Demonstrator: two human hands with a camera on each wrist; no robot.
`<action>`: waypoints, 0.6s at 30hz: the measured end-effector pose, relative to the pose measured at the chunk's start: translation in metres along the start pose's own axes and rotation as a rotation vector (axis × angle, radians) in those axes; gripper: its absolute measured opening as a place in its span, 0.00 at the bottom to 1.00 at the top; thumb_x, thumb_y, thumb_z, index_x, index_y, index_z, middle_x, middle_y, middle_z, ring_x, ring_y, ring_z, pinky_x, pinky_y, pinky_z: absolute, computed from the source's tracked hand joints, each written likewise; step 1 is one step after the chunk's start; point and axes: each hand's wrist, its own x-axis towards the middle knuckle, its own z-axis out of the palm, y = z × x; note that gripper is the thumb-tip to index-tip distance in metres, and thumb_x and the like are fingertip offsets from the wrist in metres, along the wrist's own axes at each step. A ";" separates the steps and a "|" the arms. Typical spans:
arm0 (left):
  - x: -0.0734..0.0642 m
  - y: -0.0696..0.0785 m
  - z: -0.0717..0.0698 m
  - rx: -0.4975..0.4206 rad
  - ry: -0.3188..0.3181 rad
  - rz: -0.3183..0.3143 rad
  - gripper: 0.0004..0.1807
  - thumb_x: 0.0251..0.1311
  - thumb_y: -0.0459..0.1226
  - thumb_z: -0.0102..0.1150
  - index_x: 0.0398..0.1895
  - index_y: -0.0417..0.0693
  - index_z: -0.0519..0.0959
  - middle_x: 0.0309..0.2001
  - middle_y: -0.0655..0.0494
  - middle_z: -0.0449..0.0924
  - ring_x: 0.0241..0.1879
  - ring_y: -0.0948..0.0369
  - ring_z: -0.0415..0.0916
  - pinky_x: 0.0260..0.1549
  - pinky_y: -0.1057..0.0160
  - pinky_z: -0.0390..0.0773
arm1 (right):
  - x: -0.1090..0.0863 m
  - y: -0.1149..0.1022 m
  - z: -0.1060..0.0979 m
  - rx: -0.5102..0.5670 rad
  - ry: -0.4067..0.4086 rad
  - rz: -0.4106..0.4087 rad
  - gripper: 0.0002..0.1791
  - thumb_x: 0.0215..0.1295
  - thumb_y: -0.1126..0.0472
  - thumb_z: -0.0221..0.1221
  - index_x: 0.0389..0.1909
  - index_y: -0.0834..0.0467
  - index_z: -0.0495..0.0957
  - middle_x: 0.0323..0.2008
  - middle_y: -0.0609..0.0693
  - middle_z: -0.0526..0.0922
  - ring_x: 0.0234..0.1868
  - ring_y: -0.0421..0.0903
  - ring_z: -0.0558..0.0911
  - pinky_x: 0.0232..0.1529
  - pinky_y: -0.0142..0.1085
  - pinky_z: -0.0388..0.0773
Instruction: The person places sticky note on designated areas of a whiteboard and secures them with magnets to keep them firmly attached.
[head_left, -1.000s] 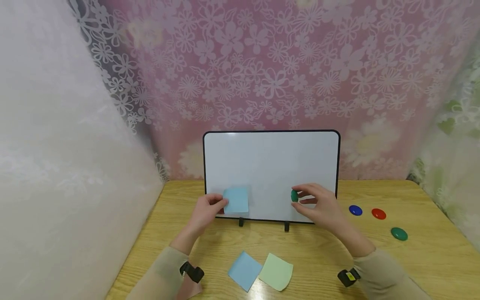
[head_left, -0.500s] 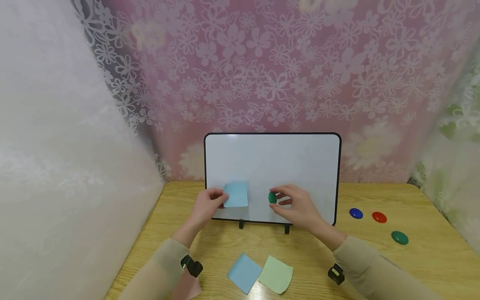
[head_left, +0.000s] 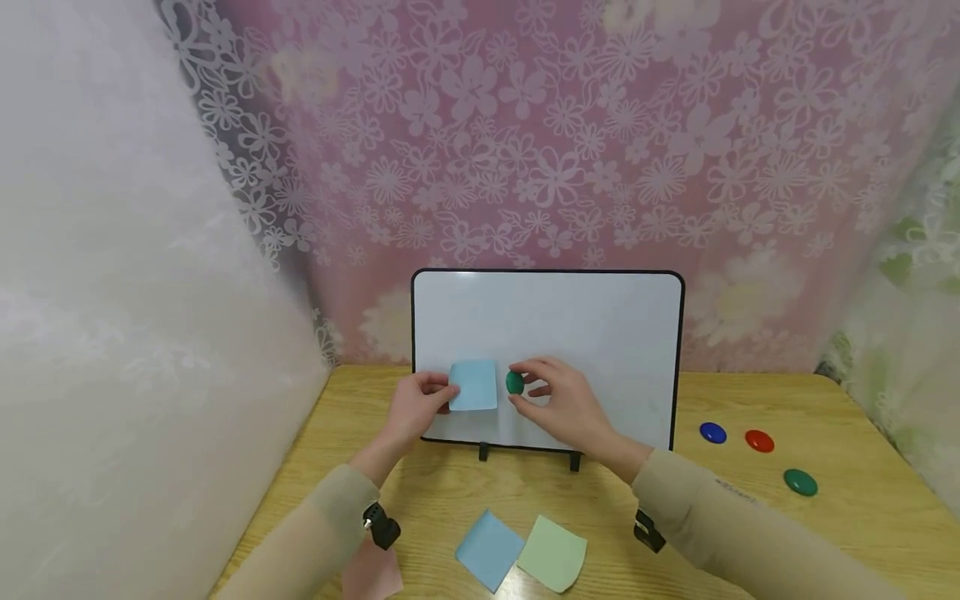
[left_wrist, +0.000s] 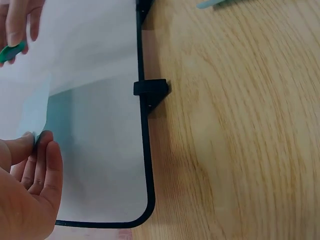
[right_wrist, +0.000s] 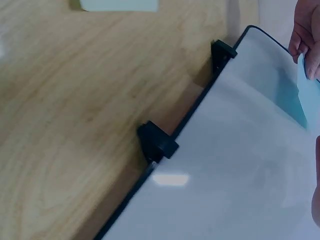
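Observation:
My left hand [head_left: 415, 406] pinches the left edge of a light blue sticky note [head_left: 475, 385] between thumb and fingers. The note stands in front of the lower left of a whiteboard [head_left: 600, 333]; in the left wrist view its free edge lifts off the board and casts a shadow. To the right of the note, my right hand [head_left: 562, 402] pinches a green round magnet [head_left: 514, 382] edge-on between thumb and forefinger. The left wrist view also shows this magnet [left_wrist: 12, 51] at the upper left. Only a sliver of the right hand [right_wrist: 317, 185] enters the right wrist view.
On the table lie another blue sticky note [head_left: 490, 551], a pale green note [head_left: 552, 553] and a pink note [head_left: 372, 572] partly under the left sleeve. Blue [head_left: 713, 432], red [head_left: 760, 441] and green [head_left: 801, 482] magnets lie to the right. Black feet [head_left: 575, 462] support the whiteboard.
My right hand has carried the green magnet leftward across the whiteboard, close to the blue note's right edge. My left hand still pinches the note, which sits slightly higher against the board.

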 end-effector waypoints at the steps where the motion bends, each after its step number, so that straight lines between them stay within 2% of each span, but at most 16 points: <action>1: 0.000 0.001 0.000 -0.003 0.002 -0.001 0.13 0.72 0.33 0.68 0.55 0.34 0.84 0.45 0.44 0.88 0.41 0.53 0.87 0.42 0.55 0.88 | 0.004 -0.001 0.000 -0.008 0.006 -0.020 0.23 0.66 0.64 0.75 0.60 0.61 0.84 0.55 0.51 0.85 0.51 0.48 0.86 0.46 0.37 0.88; 7: 0.003 0.000 -0.002 -0.011 0.025 -0.010 0.12 0.73 0.34 0.69 0.53 0.36 0.84 0.44 0.45 0.88 0.38 0.54 0.86 0.43 0.55 0.88 | 0.024 -0.004 0.003 -0.077 0.026 -0.117 0.23 0.64 0.65 0.76 0.59 0.62 0.84 0.54 0.52 0.84 0.50 0.48 0.87 0.46 0.36 0.88; 13: 0.007 0.002 -0.005 -0.008 0.068 -0.045 0.12 0.74 0.38 0.68 0.52 0.40 0.86 0.43 0.48 0.88 0.36 0.55 0.85 0.43 0.57 0.87 | 0.038 -0.006 0.012 -0.128 0.007 -0.177 0.24 0.62 0.67 0.77 0.60 0.63 0.85 0.55 0.54 0.83 0.51 0.49 0.86 0.47 0.34 0.87; 18: 0.008 0.007 -0.005 -0.006 0.099 -0.030 0.12 0.75 0.39 0.67 0.52 0.39 0.85 0.44 0.46 0.87 0.37 0.55 0.85 0.42 0.58 0.87 | 0.050 -0.009 0.020 -0.167 0.001 -0.229 0.26 0.62 0.66 0.77 0.61 0.62 0.85 0.56 0.55 0.83 0.52 0.49 0.86 0.47 0.34 0.86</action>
